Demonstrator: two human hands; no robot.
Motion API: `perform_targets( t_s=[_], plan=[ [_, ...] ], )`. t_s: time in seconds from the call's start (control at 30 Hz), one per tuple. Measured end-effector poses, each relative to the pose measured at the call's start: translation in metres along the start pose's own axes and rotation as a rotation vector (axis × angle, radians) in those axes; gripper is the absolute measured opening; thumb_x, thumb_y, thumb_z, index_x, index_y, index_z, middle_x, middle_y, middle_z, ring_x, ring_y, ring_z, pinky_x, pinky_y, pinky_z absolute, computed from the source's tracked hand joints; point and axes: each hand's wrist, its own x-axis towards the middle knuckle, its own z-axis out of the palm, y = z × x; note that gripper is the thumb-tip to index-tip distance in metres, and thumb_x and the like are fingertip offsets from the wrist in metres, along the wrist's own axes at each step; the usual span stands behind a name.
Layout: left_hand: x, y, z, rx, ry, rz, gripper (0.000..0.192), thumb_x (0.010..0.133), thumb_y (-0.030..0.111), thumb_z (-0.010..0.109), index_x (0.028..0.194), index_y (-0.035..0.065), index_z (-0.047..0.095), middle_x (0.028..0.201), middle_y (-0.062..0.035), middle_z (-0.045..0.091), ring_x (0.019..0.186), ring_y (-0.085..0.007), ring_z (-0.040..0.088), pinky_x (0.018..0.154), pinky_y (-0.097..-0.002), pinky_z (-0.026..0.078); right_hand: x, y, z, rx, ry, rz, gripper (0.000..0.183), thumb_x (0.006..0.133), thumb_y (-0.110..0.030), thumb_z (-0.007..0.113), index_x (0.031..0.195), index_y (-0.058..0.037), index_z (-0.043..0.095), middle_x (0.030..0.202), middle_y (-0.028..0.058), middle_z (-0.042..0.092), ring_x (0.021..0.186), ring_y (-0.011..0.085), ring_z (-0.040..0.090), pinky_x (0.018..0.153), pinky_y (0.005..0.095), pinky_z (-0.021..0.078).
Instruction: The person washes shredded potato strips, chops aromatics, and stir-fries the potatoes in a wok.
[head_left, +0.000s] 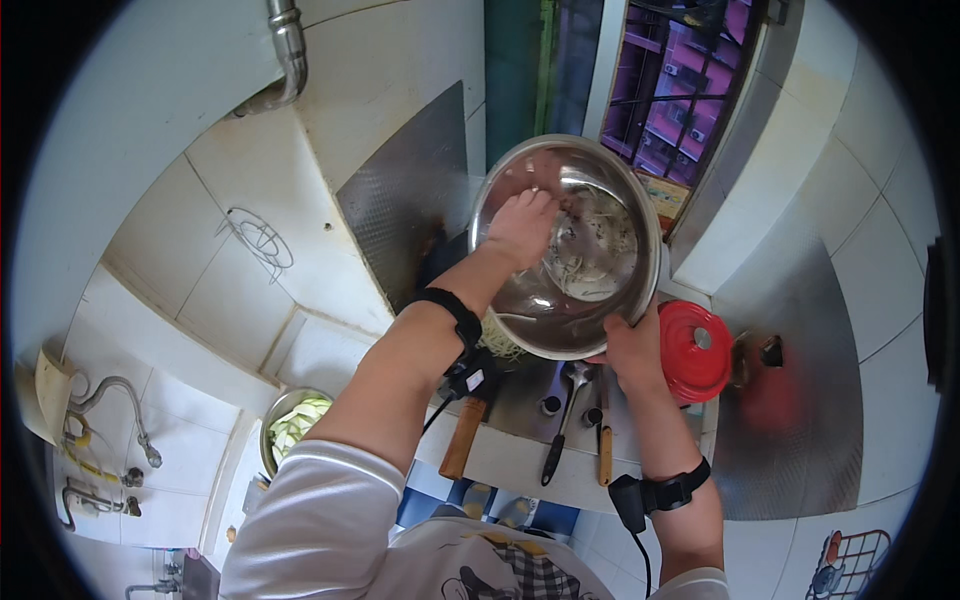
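Note:
A wide stainless steel bowl (525, 337) is tilted over the stove, with a few pale vegetable shreds and dark specks on its inner surface. My right hand (636, 346) grips its lower right rim. Inside the bowl, my left hand (525, 225) lies against the inner wall with fingers bent; whether it holds any shreds cannot be told. Below the bowl's lower left edge, a heap of pale green shreds (499, 339) shows in a dark wok, partly hidden by the bowl and my left arm. The wok's wooden handle (463, 439) points towards me.
A red lidded pot (696, 352) stands right of the bowl. A metal ladle with a black handle (559, 442) and a wooden-handled utensil (605, 454) lie at the stove front. Sliced pale green vegetable fills a metal bowl (264, 442) at left. Metal splash panels (795, 405) flank the stove.

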Motion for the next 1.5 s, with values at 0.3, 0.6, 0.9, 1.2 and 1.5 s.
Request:
perform_targets(
  t_s=[0.3, 0.6, 0.9, 1.2, 1.5],
  plan=[
    [-0.072, -0.013, 0.039, 0.037, -0.238, -0.041, 0.026, 0.081, 0.023, 0.06, 0.101, 0.0064, 0.062, 0.11, -0.0149, 0.058, 0.108, -0.0311, 0.055, 0.088, -0.0406, 0.047, 0.0, -0.019, 0.015, -0.452, 0.054, -0.164, 0.083, 0.075, 0.005, 0.047, 0.149, -0.0037, 0.01, 0.129, 0.0271, 0.051, 0.111, 0.0357, 0.058, 0.094, 0.0349, 0.0443],
    [0.01, 0.047, -0.025, -0.453, 0.258, -0.145, 0.03, 0.083, 0.018, 0.061, 0.11, 0.0058, 0.055, 0.119, -0.0153, 0.054, 0.109, -0.0351, 0.054, 0.089, -0.0449, 0.045, 0.001, 0.006, -0.003, -0.202, 0.016, -0.195, 0.078, 0.078, 0.006, 0.048, 0.147, -0.0014, 0.012, 0.129, 0.0232, 0.051, 0.112, 0.0293, 0.057, 0.093, 0.0314, 0.0446],
    [0.012, 0.05, -0.004, -0.356, 0.183, 0.059, 0.02, 0.08, 0.015, 0.063, 0.097, 0.0074, 0.056, 0.102, -0.0124, 0.052, 0.1, -0.034, 0.052, 0.087, -0.0437, 0.044, -0.012, -0.01, -0.002, -0.039, -0.032, -0.052, 0.074, 0.078, 0.008, 0.046, 0.145, 0.0026, 0.016, 0.13, 0.0196, 0.05, 0.117, 0.0238, 0.052, 0.099, 0.0288, 0.0396],
    [-0.056, 0.018, 0.032, -0.166, -0.123, 0.096, 0.017, 0.078, 0.015, 0.062, 0.093, 0.0076, 0.061, 0.095, -0.0119, 0.059, 0.095, -0.0332, 0.058, 0.08, -0.0435, 0.048, -0.02, -0.029, 0.005, -0.309, 0.015, -0.32, 0.083, 0.075, 0.007, 0.046, 0.149, -0.0055, 0.012, 0.124, 0.0213, 0.055, 0.105, 0.0268, 0.06, 0.089, 0.03, 0.0458],
    [-0.075, 0.025, 0.016, 0.076, -0.434, -0.046, 0.038, 0.08, 0.012, 0.06, 0.118, 0.0087, 0.059, 0.121, -0.0125, 0.06, 0.109, -0.03, 0.059, 0.089, -0.0395, 0.049, -0.015, -0.024, -0.004, -0.482, 0.089, -0.303, 0.085, 0.076, 0.006, 0.049, 0.149, -0.0069, 0.008, 0.117, 0.0275, 0.059, 0.084, 0.0345, 0.066, 0.073, 0.0337, 0.0503]
  ],
)
